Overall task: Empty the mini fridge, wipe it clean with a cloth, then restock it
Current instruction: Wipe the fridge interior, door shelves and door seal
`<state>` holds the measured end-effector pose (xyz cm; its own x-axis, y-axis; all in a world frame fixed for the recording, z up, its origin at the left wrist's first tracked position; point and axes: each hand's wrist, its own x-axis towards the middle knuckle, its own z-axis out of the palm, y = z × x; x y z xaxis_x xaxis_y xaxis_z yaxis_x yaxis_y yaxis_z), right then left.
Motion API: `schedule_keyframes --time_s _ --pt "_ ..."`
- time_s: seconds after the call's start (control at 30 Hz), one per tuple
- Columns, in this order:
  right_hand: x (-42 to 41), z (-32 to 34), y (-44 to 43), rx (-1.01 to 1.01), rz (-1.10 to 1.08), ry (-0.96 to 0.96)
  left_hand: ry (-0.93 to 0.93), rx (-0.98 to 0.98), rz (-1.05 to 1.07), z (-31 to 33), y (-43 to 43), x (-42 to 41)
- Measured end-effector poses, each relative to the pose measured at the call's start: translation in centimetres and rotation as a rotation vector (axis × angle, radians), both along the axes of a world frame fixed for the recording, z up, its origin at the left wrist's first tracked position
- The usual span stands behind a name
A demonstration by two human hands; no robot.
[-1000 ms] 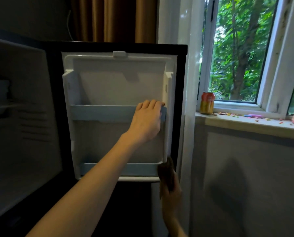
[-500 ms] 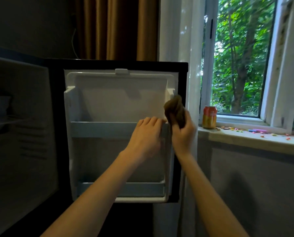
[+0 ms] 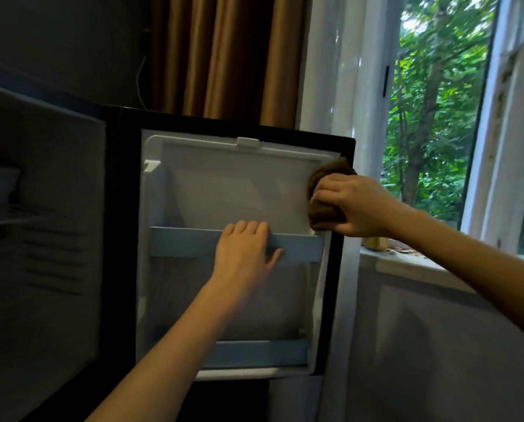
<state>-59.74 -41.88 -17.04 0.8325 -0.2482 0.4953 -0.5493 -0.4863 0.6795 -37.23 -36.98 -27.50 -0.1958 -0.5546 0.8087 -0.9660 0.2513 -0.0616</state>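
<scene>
I brace the fridge door (image 3: 230, 190) with my left hand (image 3: 243, 254), fingers curled over the door shelf (image 3: 178, 245), so my right hand (image 3: 358, 206), clutching the cloth (image 3: 324, 213), can scrub the liner edge.

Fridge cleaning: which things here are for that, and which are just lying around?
For the job: fridge door, door shelf gripped by the left hand, brown cloth in the right hand.
Just lying about: can on the windowsill, small scraps beside it, curtain.
</scene>
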Motion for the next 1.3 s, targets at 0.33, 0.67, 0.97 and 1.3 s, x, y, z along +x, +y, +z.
schedule_keyframes --time_s 0.33,0.67,0.97,1.3 --pt "2.3 4.0 1.7 0.172 -0.239 0.391 -0.006 0.009 0.001 0.4 -0.2 0.0" --pt "3.7 3.4 1.8 0.335 -0.405 0.486 -0.002 -0.035 -0.018 0.1 -0.7 0.5" --pt "1.3 3.6 0.8 0.189 -0.015 0.218 -0.006 -0.064 -0.038 0.1 -0.2 0.5" --pt "2.9 -1.9 -0.2 -0.229 0.223 0.085 0.022 -0.235 -0.041 -0.3 -1.6 0.3"
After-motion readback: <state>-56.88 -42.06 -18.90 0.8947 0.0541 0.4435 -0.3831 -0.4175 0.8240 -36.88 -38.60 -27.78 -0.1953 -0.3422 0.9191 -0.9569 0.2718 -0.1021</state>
